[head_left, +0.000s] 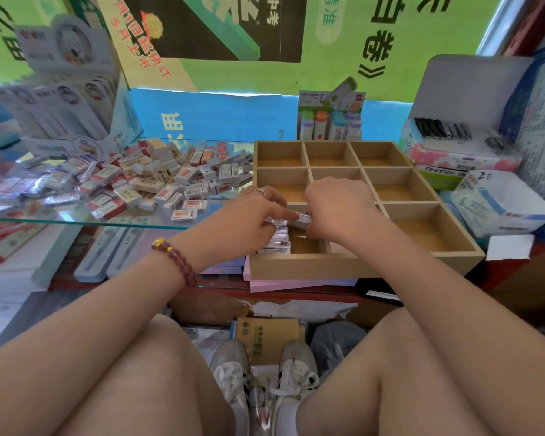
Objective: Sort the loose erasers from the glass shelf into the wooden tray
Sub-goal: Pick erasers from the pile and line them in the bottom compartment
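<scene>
A wooden tray (pixel 359 265) with nine compartments sits right of centre. Its near-left compartment holds a row of wrapped erasers (pixel 276 242) standing on edge. My left hand (pixel 246 220) and my right hand (pixel 340 209) meet over that compartment. Together they pinch a white wrapped eraser (pixel 302 219) at the top of the row, my left fingers on its left end and my right fingers on its right end. A large pile of loose erasers (pixel 145 180) lies on the glass shelf (pixel 76 220) to the left. The other compartments look empty.
Boxes of stationery stand at the right (pixel 497 209) and a display of correction tapes (pixel 329 121) behind the tray. Pen display boxes (pixel 66 99) sit behind the pile. The tray rests on pink and purple pads (pixel 296 284). My knees and shoes are below.
</scene>
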